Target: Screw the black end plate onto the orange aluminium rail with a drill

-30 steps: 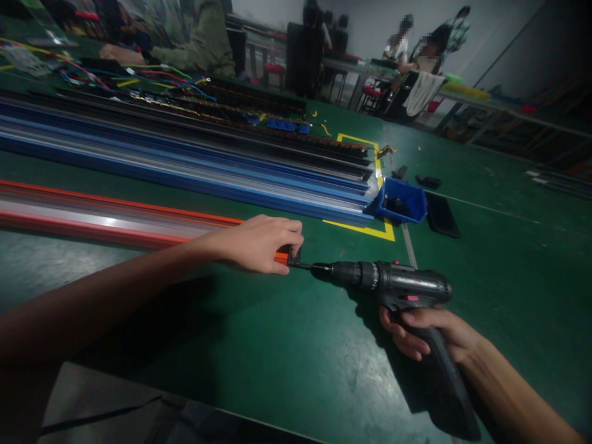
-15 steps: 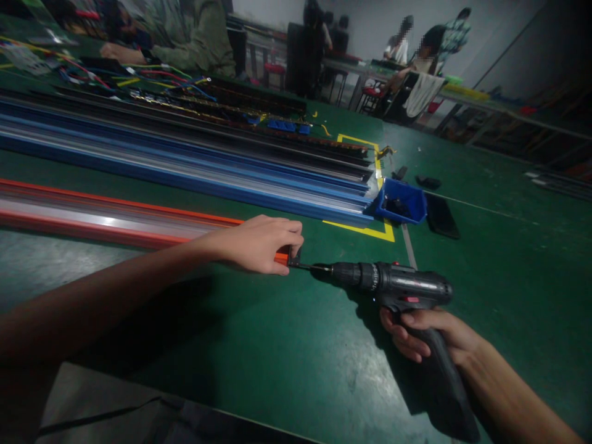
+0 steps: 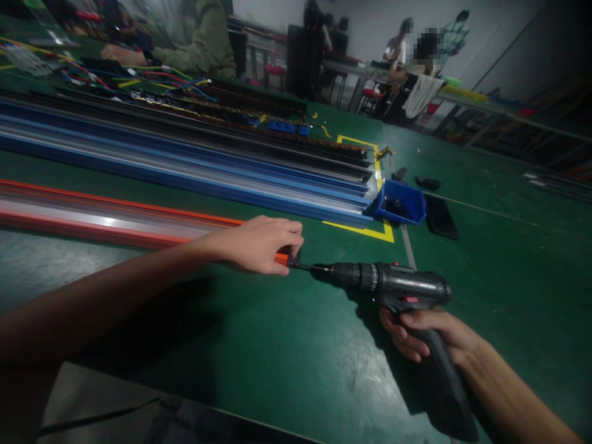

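- As I watch from a distance, my left hand (image 3: 261, 243) pinches a small black end piece (image 3: 294, 256) between thumb and fingers, at the right end of the orange-red metal profile (image 3: 115, 221).
- My right hand (image 3: 456, 336) curls round the grip of a black cordless drill (image 3: 411, 283); trigger pull, cannot tell.
- Orange-red metal profile lies lengthwise on the green worktop (image 3: 300, 351), nearer me than the blue profiles (image 3: 185, 172).
- Done: end piece at the profile's end, drill bit (image 3: 314, 267) lined up and reaching it. Any screw too small to make out.
- Left: bit and end piece not yet apart, so I judge this end unfinished. Profile's far end out of view, state unknown.
- Blue bin (image 3: 416, 203) beside the blue profiles' ends, dark parts inside.
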Demonstrator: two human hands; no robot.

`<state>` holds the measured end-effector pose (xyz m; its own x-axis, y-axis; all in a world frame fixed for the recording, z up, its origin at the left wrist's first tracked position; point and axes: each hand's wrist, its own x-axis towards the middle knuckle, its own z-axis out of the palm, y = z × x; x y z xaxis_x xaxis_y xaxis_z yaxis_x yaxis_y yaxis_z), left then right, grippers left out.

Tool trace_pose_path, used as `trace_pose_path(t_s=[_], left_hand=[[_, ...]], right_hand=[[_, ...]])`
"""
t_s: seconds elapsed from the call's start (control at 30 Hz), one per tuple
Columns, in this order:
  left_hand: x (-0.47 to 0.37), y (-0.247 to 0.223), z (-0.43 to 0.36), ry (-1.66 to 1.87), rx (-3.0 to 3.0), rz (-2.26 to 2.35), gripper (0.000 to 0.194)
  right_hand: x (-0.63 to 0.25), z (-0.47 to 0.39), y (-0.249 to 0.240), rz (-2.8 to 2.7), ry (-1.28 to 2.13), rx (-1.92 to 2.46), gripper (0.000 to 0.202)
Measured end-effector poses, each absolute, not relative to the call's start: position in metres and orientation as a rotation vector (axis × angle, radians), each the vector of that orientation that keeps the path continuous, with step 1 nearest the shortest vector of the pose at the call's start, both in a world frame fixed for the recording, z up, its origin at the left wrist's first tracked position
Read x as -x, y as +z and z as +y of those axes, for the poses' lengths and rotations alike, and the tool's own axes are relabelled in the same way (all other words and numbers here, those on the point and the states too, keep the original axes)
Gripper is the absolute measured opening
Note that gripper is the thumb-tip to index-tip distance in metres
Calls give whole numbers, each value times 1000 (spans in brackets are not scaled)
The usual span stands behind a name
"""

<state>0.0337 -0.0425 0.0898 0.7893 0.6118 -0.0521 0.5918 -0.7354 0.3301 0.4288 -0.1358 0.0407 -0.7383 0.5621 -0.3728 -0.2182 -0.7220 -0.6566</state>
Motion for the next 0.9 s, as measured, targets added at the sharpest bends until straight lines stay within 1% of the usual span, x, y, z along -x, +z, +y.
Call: trace_pose_path(t_s=[0.33,0.9], left_hand=[[-35,90,-43,86,-2638,935,18],[-34,89,-43,94,-2638,928,19]], right_hand=[[-429,-135,40,-826,2447,773,24],[-429,-134,41,-809,2479,744,23]])
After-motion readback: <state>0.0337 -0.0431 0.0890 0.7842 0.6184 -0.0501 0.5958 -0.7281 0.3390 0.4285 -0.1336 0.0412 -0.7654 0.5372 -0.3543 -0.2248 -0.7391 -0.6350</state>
